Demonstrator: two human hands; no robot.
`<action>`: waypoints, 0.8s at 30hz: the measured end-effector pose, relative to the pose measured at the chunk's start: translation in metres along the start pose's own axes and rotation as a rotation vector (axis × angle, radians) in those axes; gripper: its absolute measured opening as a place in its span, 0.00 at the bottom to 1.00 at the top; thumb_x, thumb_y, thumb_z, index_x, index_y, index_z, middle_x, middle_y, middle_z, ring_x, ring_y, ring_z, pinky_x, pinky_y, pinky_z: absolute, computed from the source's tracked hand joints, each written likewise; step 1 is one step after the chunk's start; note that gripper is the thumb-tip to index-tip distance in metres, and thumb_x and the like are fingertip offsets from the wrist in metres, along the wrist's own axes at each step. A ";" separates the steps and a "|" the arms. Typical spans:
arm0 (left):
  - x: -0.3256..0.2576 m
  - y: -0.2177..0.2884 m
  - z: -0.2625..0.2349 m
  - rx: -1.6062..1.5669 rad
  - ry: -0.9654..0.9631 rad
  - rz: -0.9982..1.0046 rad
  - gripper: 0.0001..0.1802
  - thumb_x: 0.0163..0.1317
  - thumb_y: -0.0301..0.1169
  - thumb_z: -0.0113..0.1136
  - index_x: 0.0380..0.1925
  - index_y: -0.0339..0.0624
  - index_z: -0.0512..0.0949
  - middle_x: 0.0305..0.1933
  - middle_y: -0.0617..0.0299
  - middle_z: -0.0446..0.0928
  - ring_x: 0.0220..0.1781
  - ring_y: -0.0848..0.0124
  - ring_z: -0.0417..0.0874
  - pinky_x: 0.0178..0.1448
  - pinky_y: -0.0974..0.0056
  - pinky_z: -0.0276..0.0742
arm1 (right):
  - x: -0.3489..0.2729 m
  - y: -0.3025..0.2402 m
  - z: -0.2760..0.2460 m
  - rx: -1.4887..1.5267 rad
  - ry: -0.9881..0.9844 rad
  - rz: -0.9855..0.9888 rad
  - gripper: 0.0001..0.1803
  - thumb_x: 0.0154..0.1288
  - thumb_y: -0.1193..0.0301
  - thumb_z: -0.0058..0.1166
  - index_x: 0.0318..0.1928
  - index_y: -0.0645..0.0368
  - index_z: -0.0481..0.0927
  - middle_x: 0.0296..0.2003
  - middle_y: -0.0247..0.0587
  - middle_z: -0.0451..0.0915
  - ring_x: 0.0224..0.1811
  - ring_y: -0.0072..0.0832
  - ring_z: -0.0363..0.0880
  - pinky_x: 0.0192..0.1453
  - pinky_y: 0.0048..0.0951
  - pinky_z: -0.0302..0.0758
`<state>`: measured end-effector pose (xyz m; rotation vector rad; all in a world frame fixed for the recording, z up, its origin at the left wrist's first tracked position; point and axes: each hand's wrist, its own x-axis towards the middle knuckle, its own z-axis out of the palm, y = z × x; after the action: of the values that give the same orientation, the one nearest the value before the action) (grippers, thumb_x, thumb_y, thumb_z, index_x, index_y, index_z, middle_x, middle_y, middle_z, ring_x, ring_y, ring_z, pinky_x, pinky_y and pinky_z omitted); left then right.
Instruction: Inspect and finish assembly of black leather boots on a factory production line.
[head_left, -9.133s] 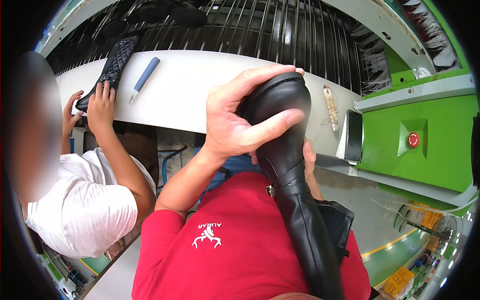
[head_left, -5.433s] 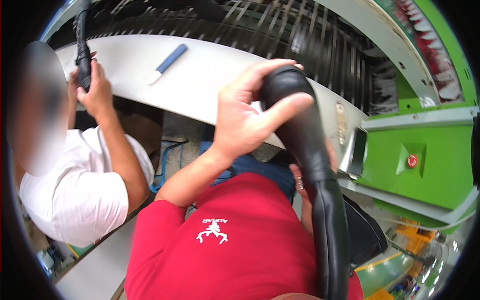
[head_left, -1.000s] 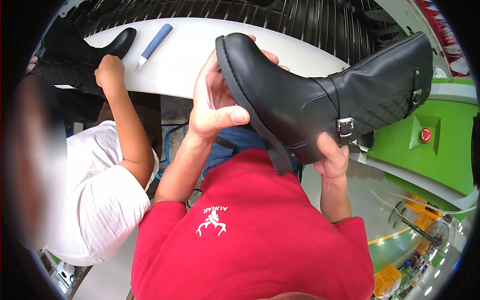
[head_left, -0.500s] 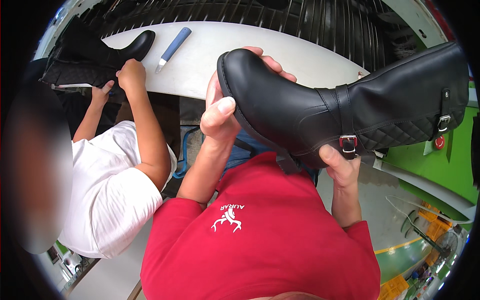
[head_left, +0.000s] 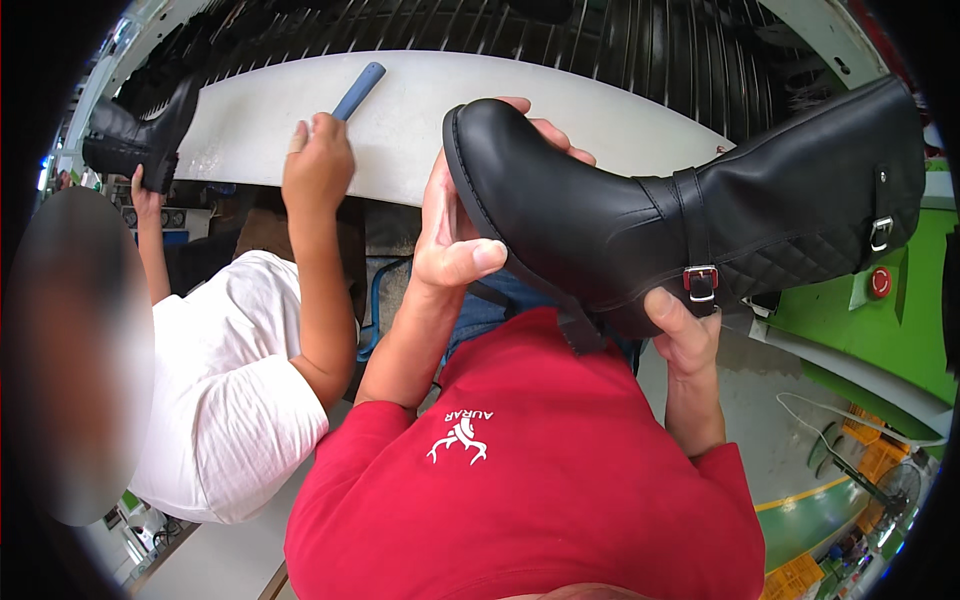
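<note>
A tall black boot (head_left: pixel 580 205) lies sideways in front of me, toe to the left and shaft reaching up to the right. My left hand (head_left: pixel 450 245) grips its toe, thumb by the sole edge and fingers wrapped behind the toe. My right hand (head_left: pixel 688 338) holds it around the heel and ankle, the thumb just beside the ankle buckle (head_left: pixel 700 283); its other fingers are mostly hidden. A second silver buckle (head_left: pixel 881 233) sits on a strap near the top of the quilted shaft. The sole's underside is mostly hidden from view.
At left, a co-worker in a white shirt (head_left: pixel 235 390) holds another black boot (head_left: pixel 135 140); their other hand (head_left: pixel 320 170) is at a blue-handled tool (head_left: pixel 360 90). A white worktop (head_left: pixel 480 85) curves behind the boot. Right stands a green machine (head_left: pixel 915 290) with a red button (head_left: pixel 879 283).
My left thumb has shifted right and down along the boot's sole edge. The co-worker has moved their boot further left and brought the other hand to the blue-handled tool.
</note>
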<state>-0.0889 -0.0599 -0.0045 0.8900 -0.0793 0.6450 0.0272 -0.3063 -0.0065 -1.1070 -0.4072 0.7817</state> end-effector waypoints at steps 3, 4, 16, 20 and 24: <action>0.001 -0.006 -0.005 -0.082 -0.031 0.004 0.65 0.47 0.41 0.87 0.82 0.30 0.60 0.71 0.39 0.78 0.75 0.39 0.83 0.80 0.35 0.81 | -0.002 0.004 -0.011 0.070 -0.008 0.038 0.29 0.66 0.74 0.78 0.66 0.65 0.85 0.58 0.43 0.89 0.60 0.33 0.90 0.69 0.38 0.85; 0.001 -0.009 -0.008 -0.125 -0.051 0.017 0.65 0.46 0.42 0.90 0.81 0.30 0.62 0.72 0.37 0.79 0.75 0.38 0.83 0.80 0.35 0.81 | -0.001 0.005 -0.014 0.119 -0.012 0.083 0.30 0.64 0.72 0.79 0.66 0.66 0.85 0.58 0.43 0.90 0.60 0.33 0.90 0.68 0.38 0.85; 0.009 -0.006 0.003 -0.055 -0.100 0.128 0.67 0.37 0.44 0.99 0.75 0.26 0.70 0.68 0.35 0.83 0.73 0.39 0.85 0.79 0.35 0.82 | 0.040 0.036 -0.035 0.168 -0.209 0.030 0.47 0.66 0.66 0.80 0.80 0.64 0.71 0.70 0.47 0.82 0.71 0.42 0.84 0.78 0.46 0.80; 0.024 0.026 0.020 0.364 -0.193 0.266 0.62 0.34 0.42 1.01 0.69 0.25 0.76 0.61 0.40 0.88 0.66 0.47 0.90 0.73 0.46 0.86 | 0.068 0.037 -0.017 0.099 -0.098 -0.005 0.46 0.68 0.78 0.77 0.82 0.68 0.66 0.68 0.48 0.82 0.70 0.37 0.84 0.78 0.41 0.80; 0.024 0.042 0.060 1.000 -0.276 0.330 0.50 0.37 0.39 0.98 0.62 0.29 0.85 0.56 0.44 0.91 0.57 0.53 0.95 0.66 0.56 0.87 | 0.081 0.037 -0.012 -0.253 -0.042 -0.174 0.38 0.78 0.74 0.71 0.81 0.66 0.68 0.62 0.53 0.86 0.63 0.35 0.88 0.71 0.38 0.84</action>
<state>-0.0808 -0.0734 0.0712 1.9594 -0.1579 0.8767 0.0764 -0.2459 -0.0512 -1.2721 -0.6425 0.6113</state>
